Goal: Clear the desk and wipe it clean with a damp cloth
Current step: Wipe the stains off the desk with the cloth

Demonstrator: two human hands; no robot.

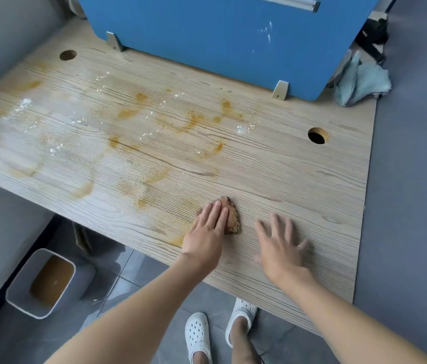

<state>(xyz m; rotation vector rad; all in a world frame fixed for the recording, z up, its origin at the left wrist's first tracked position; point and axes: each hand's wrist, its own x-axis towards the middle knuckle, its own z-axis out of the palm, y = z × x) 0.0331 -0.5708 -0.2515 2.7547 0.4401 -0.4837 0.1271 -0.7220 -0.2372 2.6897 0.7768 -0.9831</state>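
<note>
Left hand (207,232) flat, fingers straight and close together, pressing down on a small crumpled brown-stained cloth (232,219) near the front edge of the pale wood-grain desk (299,179). Most of that cloth tucked under the fingers, only its right side and far tip poking out. Right hand (282,248) just to the right of the cloth, not touching it, fingers straight and spread apart, holding nothing. Bit blurry, so can't tell if resting on the desk or just above it. Beyond and to the left of the left hand, loads of smeared orange-yellow stains (181,122) plus scattered white powder (23,105). Round cable hole (318,135) well beyond the right hand, second round hole (67,55) way off at the far left. Straight ahead of both hands, at the back of the desk, a blue divider panel (220,43) on silver metal brackets (280,89). Rumpled light blue towel (359,82) at the far right corner, well apart from the right hand. Down on the grey tiled floor (128,269), below and left of the left hand, a pale rectangular bin (18,290) with murky orange-brown liquid inside. White perforated clogs (198,334) underneath the arms.
</note>
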